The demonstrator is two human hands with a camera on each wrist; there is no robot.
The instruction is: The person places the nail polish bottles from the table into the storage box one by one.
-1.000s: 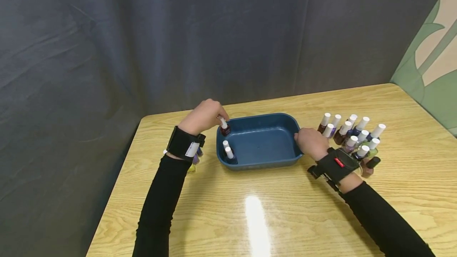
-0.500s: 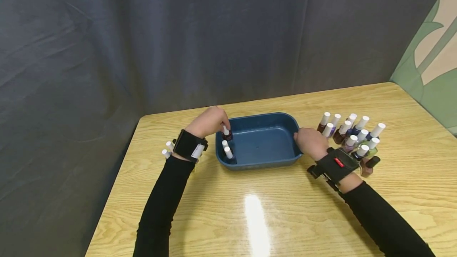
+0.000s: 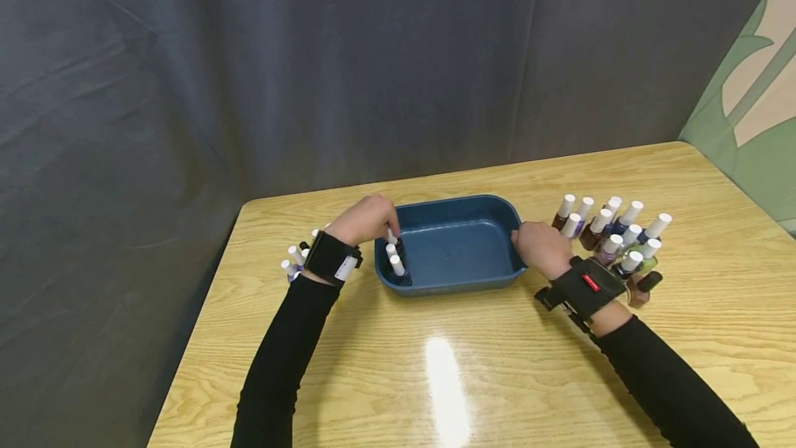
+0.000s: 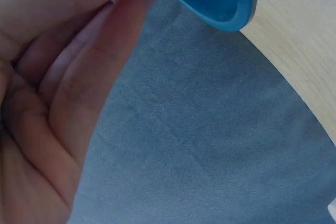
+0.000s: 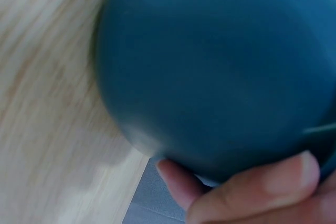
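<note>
A blue plastic tray (image 3: 454,286) sits in the middle of the wooden table. My left hand (image 3: 387,225) reaches over its left end and pinches the white cap of a dark nail polish bottle (image 3: 392,237), low inside the tray. Two more white-capped bottles (image 3: 395,261) stand just in front of it in the same corner. My right hand (image 3: 521,239) grips the tray's right end. In the right wrist view a finger (image 5: 252,192) curls against the tray's outer wall (image 5: 210,72). The left wrist view shows only my fingers (image 4: 68,98) and the tray rim (image 4: 226,3).
Several white-capped nail polish bottles (image 3: 612,235) stand in a cluster right of the tray, beside my right wrist. A few more bottles (image 3: 294,259) stand left of my left wrist, near the table's left edge. A dark grey curtain (image 3: 373,54) hangs behind the table.
My left hand has come down and toward me, lowering the dark bottle from above the rim into the tray's left end. The right hand has stayed on the tray.
</note>
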